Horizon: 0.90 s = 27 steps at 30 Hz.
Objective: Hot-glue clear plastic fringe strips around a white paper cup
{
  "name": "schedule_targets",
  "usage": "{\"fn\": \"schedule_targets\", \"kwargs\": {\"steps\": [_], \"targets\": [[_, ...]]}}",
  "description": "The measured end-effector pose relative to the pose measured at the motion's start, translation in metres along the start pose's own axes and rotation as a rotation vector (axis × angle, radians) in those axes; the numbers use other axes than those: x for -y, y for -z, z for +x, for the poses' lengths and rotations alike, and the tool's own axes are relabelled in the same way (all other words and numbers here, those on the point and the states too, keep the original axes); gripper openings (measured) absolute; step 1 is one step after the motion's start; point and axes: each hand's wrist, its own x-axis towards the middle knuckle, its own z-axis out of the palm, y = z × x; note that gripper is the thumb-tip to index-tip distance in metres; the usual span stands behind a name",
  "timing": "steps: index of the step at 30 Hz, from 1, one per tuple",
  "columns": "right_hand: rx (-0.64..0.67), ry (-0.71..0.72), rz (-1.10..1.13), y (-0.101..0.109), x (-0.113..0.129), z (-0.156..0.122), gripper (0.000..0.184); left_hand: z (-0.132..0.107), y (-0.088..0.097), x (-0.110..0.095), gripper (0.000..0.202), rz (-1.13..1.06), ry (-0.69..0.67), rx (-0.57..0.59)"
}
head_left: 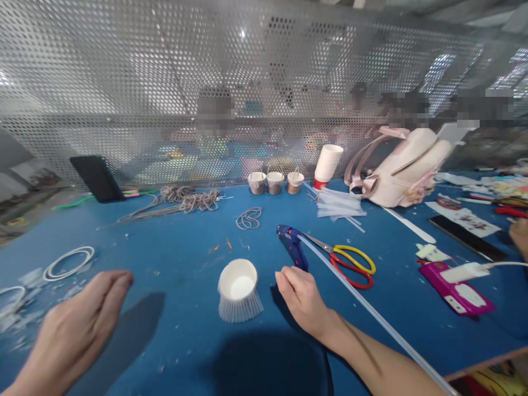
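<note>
A single head-worn view looks forward and down across the blue tabletop [404,313]. It sits close above the left hand [78,324] and right hand [303,297] and faces a perforated metal screen [165,82] along the far side.

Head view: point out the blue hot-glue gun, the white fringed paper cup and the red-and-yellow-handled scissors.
blue hot-glue gun [293,248], head view, on the middle of its barrel.
white fringed paper cup [241,286], head view, on its round centre.
red-and-yellow-handled scissors [333,251], head view, where blades meet handles.
</note>
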Motion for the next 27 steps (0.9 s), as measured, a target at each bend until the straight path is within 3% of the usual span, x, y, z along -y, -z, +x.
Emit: {"fn": "schedule_targets", "kwargs": {"steps": [2, 6, 11, 16, 19, 22, 25, 27], "targets": [[0.001, 0.019, -0.001, -0.001, 0.000, 0.000, 0.032, 0.004, 0.000, -0.022, 0.022, -0.083, -0.073, 0.097], [-0.012, 0.035, 0.021, 0.000, 0.001, 0.003, 0.025, 0.006, 0.001, -0.051, 0.026, -0.195, -0.213, 0.136], [-0.085, 0.053, 0.079, 0.003, 0.000, 0.004, 0.019, 0.001, -0.003, -0.049, 0.018, -0.288, -0.339, 0.142], [-0.153, 0.050, 0.157, 0.009, 0.007, 0.002, 0.022, 0.005, 0.002, -0.054, 0.020, -0.282, -0.344, 0.174], [-0.133, 0.077, 0.220, 0.014, 0.026, 0.001, 0.026, 0.004, 0.010, -0.058, 0.023, -0.303, -0.318, 0.172], [-0.011, 0.174, 0.225, 0.013, 0.057, 0.006, 0.028, -0.003, 0.017, -0.051, 0.026, -0.319, -0.256, 0.214], [0.104, 0.214, 0.294, -0.006, 0.090, 0.020, 0.022, -0.009, 0.023, -0.042, 0.035, -0.308, -0.170, 0.306], [0.166, 0.143, 0.386, -0.029, 0.110, 0.034, 0.018, -0.011, 0.027, -0.037, 0.039, -0.310, -0.122, 0.276]]}}
